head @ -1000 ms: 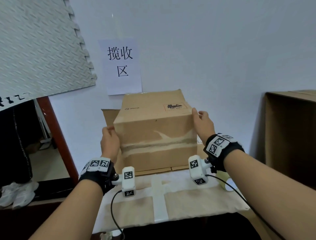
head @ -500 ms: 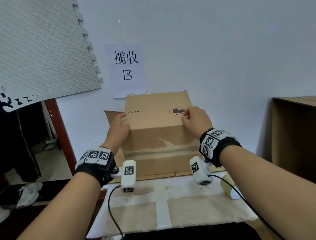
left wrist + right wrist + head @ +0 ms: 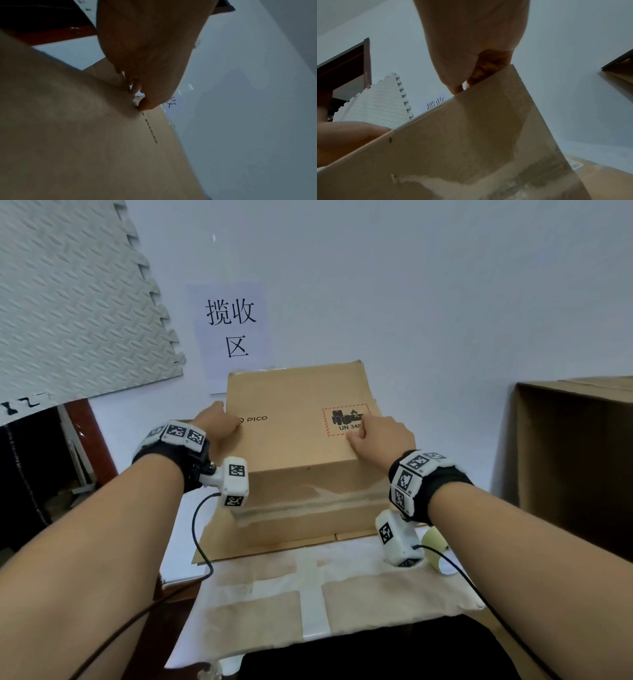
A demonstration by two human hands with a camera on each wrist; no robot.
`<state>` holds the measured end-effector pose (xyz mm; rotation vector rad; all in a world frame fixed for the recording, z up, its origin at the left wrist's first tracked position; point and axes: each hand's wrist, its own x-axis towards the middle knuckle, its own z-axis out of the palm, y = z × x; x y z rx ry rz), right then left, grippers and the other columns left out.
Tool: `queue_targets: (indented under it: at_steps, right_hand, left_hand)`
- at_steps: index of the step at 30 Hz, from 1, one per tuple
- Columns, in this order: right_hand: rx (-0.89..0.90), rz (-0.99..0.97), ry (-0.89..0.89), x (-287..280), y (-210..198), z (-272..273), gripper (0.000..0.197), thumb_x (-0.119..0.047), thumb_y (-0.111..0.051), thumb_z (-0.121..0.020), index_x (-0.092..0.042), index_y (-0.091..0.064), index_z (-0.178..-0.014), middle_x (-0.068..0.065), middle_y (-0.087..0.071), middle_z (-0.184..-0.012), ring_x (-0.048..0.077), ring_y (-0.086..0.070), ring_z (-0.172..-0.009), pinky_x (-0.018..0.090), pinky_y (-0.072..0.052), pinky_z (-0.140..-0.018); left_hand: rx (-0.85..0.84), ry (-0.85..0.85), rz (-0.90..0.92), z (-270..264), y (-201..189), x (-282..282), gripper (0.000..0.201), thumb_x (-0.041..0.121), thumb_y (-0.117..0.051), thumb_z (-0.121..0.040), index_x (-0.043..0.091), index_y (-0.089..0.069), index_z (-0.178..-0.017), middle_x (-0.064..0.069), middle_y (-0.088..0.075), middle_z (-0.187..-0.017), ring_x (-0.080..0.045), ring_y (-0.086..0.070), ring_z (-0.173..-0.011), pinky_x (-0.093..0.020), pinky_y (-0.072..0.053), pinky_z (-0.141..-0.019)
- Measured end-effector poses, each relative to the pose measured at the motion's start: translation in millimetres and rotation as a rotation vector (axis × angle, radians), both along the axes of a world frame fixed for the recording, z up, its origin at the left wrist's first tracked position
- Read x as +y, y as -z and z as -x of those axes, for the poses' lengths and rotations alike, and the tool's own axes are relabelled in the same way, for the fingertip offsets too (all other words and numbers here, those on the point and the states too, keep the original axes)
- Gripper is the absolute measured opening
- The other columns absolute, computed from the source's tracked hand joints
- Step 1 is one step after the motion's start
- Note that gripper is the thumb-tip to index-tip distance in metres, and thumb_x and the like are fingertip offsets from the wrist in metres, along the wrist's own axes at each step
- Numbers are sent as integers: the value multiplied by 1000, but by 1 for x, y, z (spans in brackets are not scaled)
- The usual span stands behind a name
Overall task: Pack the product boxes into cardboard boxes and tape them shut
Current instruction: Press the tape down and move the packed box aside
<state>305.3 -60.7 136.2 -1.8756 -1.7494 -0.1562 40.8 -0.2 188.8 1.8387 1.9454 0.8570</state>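
Step in hand: setting down a packed, closed cardboard box [image 3: 301, 440] on the paper-covered table [image 3: 342, 604], as I judge it
Left hand [image 3: 219, 424]: it grips the box at its left top edge, thumb on the top face beside the PICO print, the other fingers around the side
Right hand [image 3: 380, 436]: it holds the right top corner, fingers curled over the edge (the wrist view shows them bent behind the cardboard), partly covering the red-framed label [image 3: 342, 419]
Where the box is: between the two hands, its bottom on a flat cardboard sheet [image 3: 267, 549] below the wrists
Next move: probably to let go and take the tape roll [image 3: 433, 542], which lies just under the right wrist; it needs one hand free
Count: one box in the hands, one large open carton [image 3: 575, 460] far to the right of the right hand, one tape roll, one wall sign [image 3: 231, 333]; product boxes, none visible
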Motion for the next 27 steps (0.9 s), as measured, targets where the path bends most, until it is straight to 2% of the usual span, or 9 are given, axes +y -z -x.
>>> queue_targets:
  at_steps: [4, 7, 9, 12, 14, 18, 22, 25, 27]
  right_hand:
    - [-6, -6, -7, -3, 3, 1, 23, -41, -42, -94, -18, -45, -90, 6, -63, -99, 29, -59, -92, 32, -43, -75]
    - [-4, -11, -8, -4, 4, 3, 22, -40, -42, -94, -19, -46, -91, 5, -64, -98, 28, -59, -91, 32, -44, -75]
    - [-2, -6, -12, -4, 3, 3, 23, -41, -42, -94, -19, -47, -92, 5, -64, -99, 28, -59, -92, 33, -46, -78]
    - [9, -4, -9, -7, 4, 3, 24, -40, -42, -93, -17, -50, -93, 6, -64, -99, 29, -59, -92, 34, -47, -79]
    - [14, -12, -5, -9, 4, 2, 24, -39, -42, -93, -17, -51, -93, 6, -64, -99, 29, -59, -93, 34, -46, -79]
    - [20, -11, -8, -11, 7, 2, 23, -40, -43, -94, -18, -48, -90, 6, -64, -99, 30, -59, -93, 33, -45, -78]
    - [31, -13, -12, -12, 9, 2, 25, -42, -43, -93, -18, -47, -89, 5, -64, -98, 29, -60, -92, 34, -48, -79]
    - [87, -14, -27, -14, 9, -1, 25, -42, -47, -93, -18, -49, -86, 4, -63, -94, 27, -60, -91, 32, -46, -76]
    - [144, -14, -60, -12, 10, -5, 22, -39, -51, -92, -18, -51, -86, 2, -61, -92, 26, -60, -91, 30, -44, -73]
  left_hand:
    - [-278, 70, 36, 10, 8, 14, 46, 12, -48, -91, 12, -38, -135, -13, -55, -131, -34, -57, -112, -49, -46, -98]
    - [-435, 55, 38, 9, 9, 2, 63, 7, -49, -95, 14, -18, -150, -9, -50, -135, -33, -55, -115, -51, -44, -100]
    - [-547, 45, 33, 8, 9, -1, 71, 4, -49, -96, 15, -7, -152, -7, -47, -137, -32, -54, -115, -51, -44, -98]
    - [-686, 78, 43, 6, 9, -1, 64, -4, -43, -96, 19, -18, -150, -8, -50, -128, -29, -58, -96, -46, -50, -76]
    - [-706, 107, 52, 6, 9, -1, 60, -8, -42, -95, 20, -27, -146, -10, -53, -123, -25, -60, -83, -40, -50, -61]
    - [-725, 81, 15, 11, 8, 0, 60, -13, -44, -91, 22, -28, -137, -16, -54, -114, -24, -58, -71, -28, -52, -41]
    - [-765, 124, 37, 13, 9, -6, 50, -15, -40, -91, 25, -39, -122, -11, -58, -99, -27, -60, -78, -41, -53, -58]
    - [-576, 192, -18, 16, 12, -11, 32, -12, -43, -88, 12, -56, -103, -12, -57, -93, -28, -55, -75, -32, -45, -53]
    - [-534, 202, -89, 16, 16, -13, 34, -12, -43, -87, 17, -59, -92, -8, -57, -89, -25, -53, -80, -31, -45, -57]
